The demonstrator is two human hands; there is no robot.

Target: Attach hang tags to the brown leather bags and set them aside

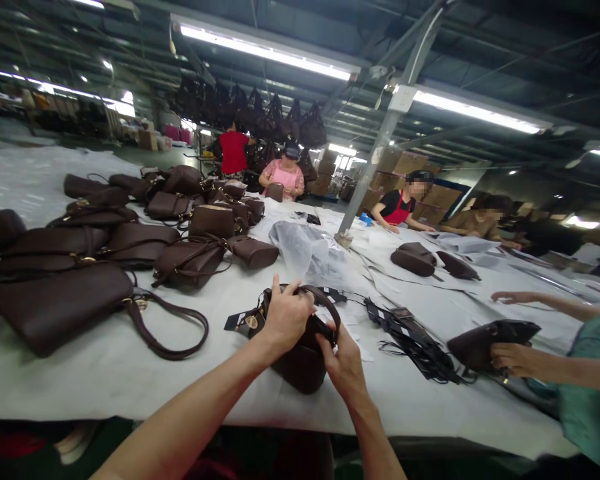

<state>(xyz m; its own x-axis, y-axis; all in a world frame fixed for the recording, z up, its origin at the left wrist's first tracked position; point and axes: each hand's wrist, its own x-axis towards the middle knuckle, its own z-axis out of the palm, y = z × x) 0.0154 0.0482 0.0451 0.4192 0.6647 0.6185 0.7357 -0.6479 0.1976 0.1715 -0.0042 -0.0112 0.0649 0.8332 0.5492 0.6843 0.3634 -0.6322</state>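
Gripping dark brown handbag [300, 370] with left hand [286, 317] and right hand [346, 360], at near edge of worktop [405, 403].
Beware of snagging tag [236, 321] at left, by twisting; beware of tipping, by uneven grip near handle [332, 305]. Pointing base near, top far, partly hidden by hands; long axis apparently running far left to near right.

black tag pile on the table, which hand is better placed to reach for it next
Right, I think: the right hand is on the side of the bag nearer the tag pile, while the left hand is farther away.
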